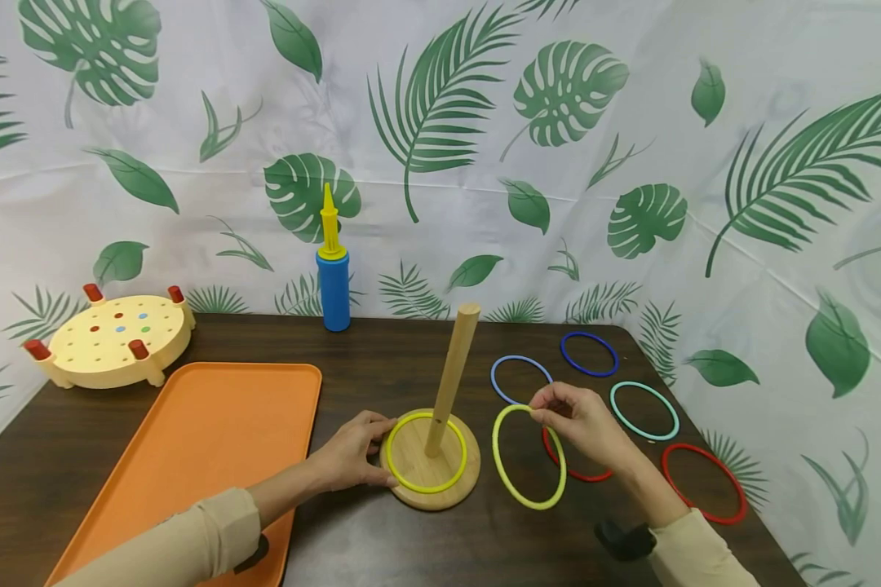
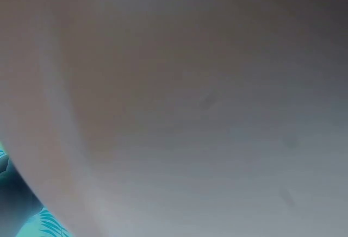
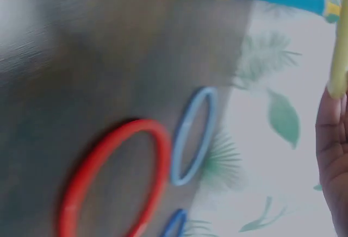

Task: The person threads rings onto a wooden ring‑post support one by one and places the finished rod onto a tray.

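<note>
A wooden ring-toss stand (image 1: 429,473) with an upright post is on the dark table in the head view. One yellow ring (image 1: 429,490) lies on its base around the post. My left hand (image 1: 352,452) holds the base's left edge, thumb at the front and fingers behind. To the right of the stand, my right hand (image 1: 580,416) pinches the top of a pale yellow ring (image 1: 496,452), which hangs upright beside the post. In the right wrist view the fingers (image 3: 331,133) meet that ring (image 3: 341,41) at the right edge. The left wrist view is mostly blurred.
Behind and right of my right hand lie a light blue ring (image 1: 521,357), a dark blue ring (image 1: 591,373), a turquoise ring (image 1: 644,383) and two red rings (image 1: 741,497). An orange tray (image 1: 242,440), a round pegboard (image 1: 117,342) and a blue hand pump (image 1: 334,293) stand left.
</note>
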Available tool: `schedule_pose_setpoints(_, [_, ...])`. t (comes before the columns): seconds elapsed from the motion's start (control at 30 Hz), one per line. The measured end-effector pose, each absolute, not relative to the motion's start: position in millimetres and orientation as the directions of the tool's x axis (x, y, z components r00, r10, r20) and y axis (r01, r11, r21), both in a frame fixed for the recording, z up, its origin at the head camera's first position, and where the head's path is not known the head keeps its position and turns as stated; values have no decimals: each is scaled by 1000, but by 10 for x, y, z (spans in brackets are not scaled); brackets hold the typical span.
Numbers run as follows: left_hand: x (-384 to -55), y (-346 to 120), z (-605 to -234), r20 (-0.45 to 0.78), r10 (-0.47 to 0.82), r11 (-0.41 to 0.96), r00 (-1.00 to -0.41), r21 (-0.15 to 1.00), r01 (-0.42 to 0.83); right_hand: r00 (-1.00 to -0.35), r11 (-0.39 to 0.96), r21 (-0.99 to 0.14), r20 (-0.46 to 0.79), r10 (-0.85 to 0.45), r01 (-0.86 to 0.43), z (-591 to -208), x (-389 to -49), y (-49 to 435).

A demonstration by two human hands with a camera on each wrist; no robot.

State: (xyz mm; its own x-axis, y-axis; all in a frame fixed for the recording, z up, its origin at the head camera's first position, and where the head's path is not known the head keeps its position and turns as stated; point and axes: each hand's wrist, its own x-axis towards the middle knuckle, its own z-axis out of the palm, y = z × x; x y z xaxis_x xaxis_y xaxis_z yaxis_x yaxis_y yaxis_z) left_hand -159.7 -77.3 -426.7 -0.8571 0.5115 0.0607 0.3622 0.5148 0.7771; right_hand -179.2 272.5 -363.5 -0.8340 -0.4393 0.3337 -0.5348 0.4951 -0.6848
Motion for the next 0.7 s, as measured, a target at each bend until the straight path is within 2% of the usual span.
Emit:
schedule_pose_setpoints(0.4, [-1594,-775,-4258,58,514,521,-856,771,366,-858,354,-784,494,-140,-510,-2967,-1833,2417])
schedule_pose_setpoints(0.7, [-1592,-769,-4259,63,516,513,-854,777,366,-863,254,-829,504,-45,-497,-2745,-1907,2130])
